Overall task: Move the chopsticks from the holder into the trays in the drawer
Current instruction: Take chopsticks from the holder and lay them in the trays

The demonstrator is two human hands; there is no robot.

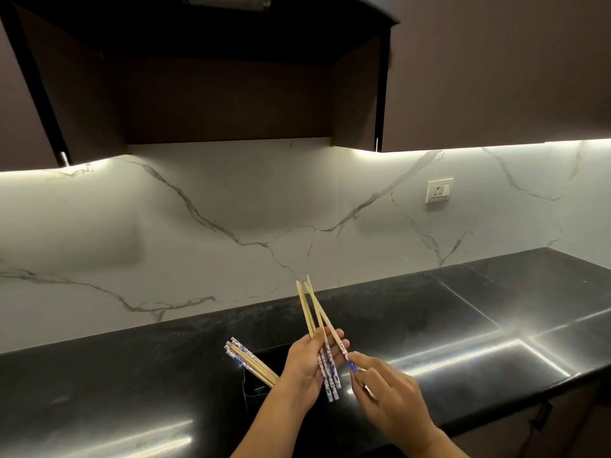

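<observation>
My left hand (305, 365) holds a bundle of several wooden chopsticks (314, 312) with blue-and-white patterned ends, tips pointing up and away. My right hand (386, 391) pinches the patterned end of one chopstick in that bundle (345, 353), just right of my left fingers. A dark holder (253, 390) stands on the black counter behind my left wrist. More chopsticks (249, 361) lean out of it to the upper left, patterned ends up. The drawer and its trays are out of sight.
The glossy black counter (463, 325) runs along a white marble backsplash (231, 209). A wall socket (439, 190) sits at the right. Dark upper cabinets (496, 77) hang overhead. A cabinet handle (542, 411) shows below the counter edge at the lower right.
</observation>
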